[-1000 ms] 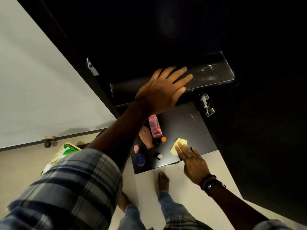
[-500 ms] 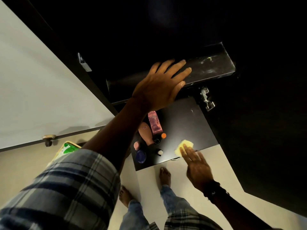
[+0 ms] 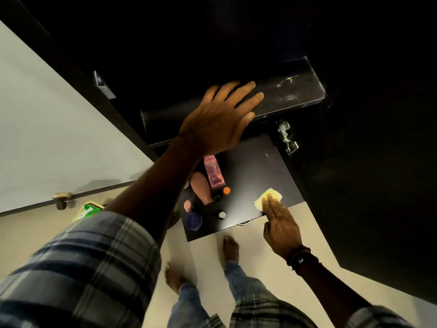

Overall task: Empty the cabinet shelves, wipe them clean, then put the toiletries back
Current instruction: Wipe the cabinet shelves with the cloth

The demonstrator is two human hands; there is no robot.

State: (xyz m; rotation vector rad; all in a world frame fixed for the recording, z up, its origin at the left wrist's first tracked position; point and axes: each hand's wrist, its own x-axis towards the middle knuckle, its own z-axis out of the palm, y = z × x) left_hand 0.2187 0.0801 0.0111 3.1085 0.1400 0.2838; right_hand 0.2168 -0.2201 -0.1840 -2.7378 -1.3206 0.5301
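My left hand [image 3: 220,117] rests flat with fingers spread on the front edge of the upper dark shelf [image 3: 295,93], holding nothing. My right hand [image 3: 279,223] presses extended fingers on a yellow cloth [image 3: 268,197] at the right front corner of the lower dark shelf [image 3: 255,166]. Toiletries stand at the left of that shelf: a pink tube [image 3: 214,174], a tan bottle [image 3: 201,188], a blue jar [image 3: 194,221], a small orange-capped bottle [image 3: 226,191] and a white-capped bottle [image 3: 221,214].
An open white cabinet door [image 3: 59,143] with a round knob [image 3: 62,199] hangs at the left. A metal hinge [image 3: 287,138] sits by the right cabinet wall. A green and yellow packet [image 3: 88,210] lies on the tiled floor [image 3: 208,254] beside my bare feet.
My right hand has slid the yellow cloth rightward along the lower shelf toward its front right corner. My left hand has stayed on the upper shelf edge.
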